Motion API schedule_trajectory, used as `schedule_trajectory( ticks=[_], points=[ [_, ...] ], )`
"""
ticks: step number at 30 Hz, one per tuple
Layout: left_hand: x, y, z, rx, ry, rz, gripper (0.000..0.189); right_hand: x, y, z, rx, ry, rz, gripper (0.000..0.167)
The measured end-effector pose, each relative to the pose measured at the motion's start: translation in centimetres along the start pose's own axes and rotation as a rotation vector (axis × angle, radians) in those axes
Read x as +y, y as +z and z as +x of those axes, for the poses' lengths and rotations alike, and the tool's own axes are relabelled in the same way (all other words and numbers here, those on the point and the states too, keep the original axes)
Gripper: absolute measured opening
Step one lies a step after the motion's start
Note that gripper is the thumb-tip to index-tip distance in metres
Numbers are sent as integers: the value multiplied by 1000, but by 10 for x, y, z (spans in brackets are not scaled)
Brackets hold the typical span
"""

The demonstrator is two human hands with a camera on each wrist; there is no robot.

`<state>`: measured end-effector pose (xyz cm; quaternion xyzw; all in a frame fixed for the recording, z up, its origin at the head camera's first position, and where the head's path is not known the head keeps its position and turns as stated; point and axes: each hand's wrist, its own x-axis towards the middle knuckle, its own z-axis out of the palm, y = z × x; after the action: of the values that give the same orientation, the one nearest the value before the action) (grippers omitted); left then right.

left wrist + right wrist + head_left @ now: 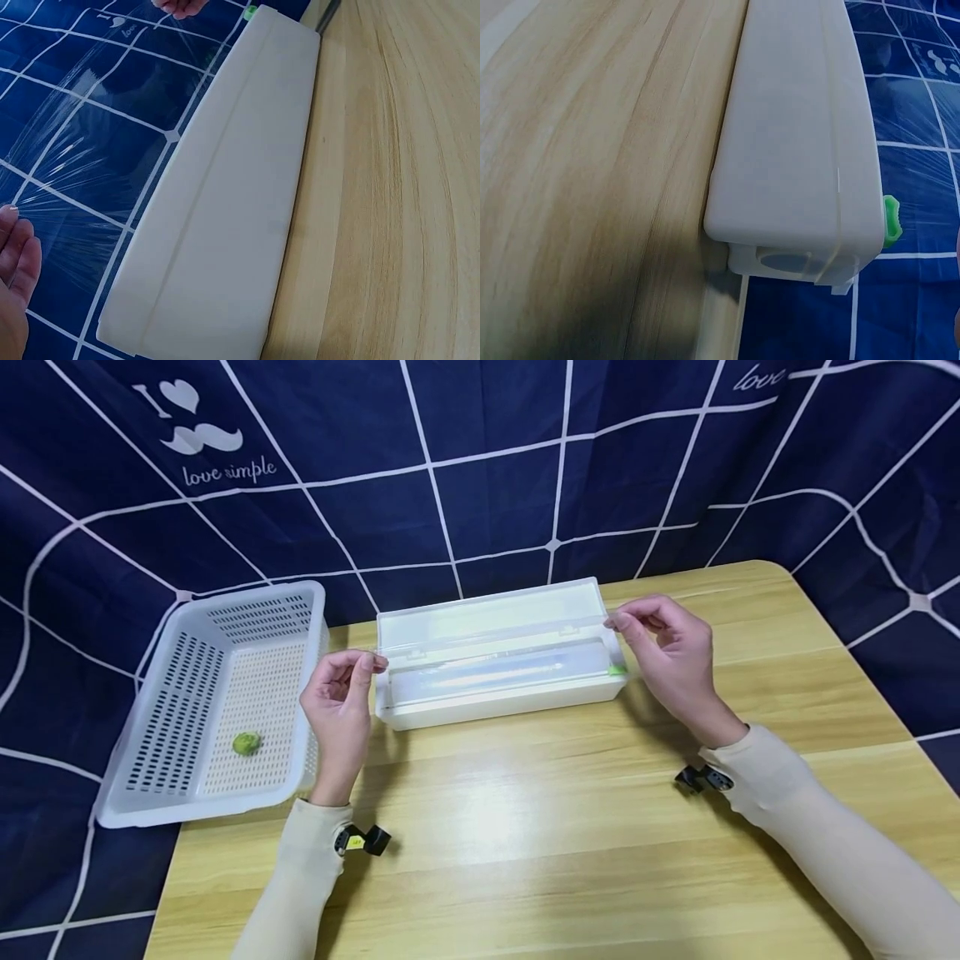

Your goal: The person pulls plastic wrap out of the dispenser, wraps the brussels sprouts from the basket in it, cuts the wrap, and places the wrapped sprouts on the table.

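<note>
A white cling film dispenser (502,700) stands on the table with its lid raised at the back. Clear cling film (67,172) is drawn up out of it and stretches between both hands, creased near the left fingertips. My left hand (341,710) pinches one corner of the film by the dispenser's left end. At the right end, my right hand (673,652) pinches the other corner between thumb and fingers, a little higher than the left. A small green slider (891,221) sits on the dispenser's edge at the right end, below the right hand.
To the left stands a white perforated plastic basket (318,610) with a small round green vegetable (246,743) in it. A dark blue cloth with white lines (502,502) hangs behind the wooden table (525,843).
</note>
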<state>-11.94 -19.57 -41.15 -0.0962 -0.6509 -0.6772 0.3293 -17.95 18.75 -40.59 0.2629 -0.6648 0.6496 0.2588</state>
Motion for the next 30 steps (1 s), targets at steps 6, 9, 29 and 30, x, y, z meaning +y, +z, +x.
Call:
schedule_trajectory(
  ticks=[6,9,29,30],
  points=[
    [1,1,1,1,15,-4,13,0,1,1,12,-7,10,7],
    [2,2,1,9,23,-10,13,-1,2,1,17,-7,23,8],
    [10,3,1,29,63,-1,14,-11,3,4,51,-23,41,10],
    [10,3,1,29,64,-1,14,-11,3,4,51,-23,40,11]
  ],
)
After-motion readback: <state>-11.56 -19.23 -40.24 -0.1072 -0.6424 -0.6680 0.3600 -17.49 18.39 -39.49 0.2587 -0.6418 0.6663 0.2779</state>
